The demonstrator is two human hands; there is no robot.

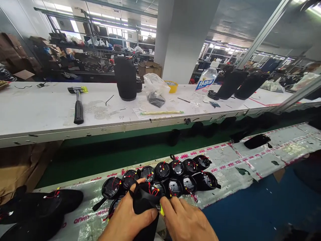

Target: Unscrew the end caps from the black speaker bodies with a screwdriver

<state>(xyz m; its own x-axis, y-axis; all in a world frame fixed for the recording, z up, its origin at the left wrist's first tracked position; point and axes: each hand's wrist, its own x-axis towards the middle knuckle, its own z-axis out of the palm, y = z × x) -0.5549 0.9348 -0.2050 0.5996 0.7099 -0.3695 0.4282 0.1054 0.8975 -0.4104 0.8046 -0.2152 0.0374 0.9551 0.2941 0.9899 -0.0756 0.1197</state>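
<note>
On the taped bench, both hands pinch one black cylinder beside eleven others.

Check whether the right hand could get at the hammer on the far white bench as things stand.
Probably not. The right hand is down at the near edge, fingers on the black fabric piece that both hands grip. The hammer lies across the green belt, far left.
</note>
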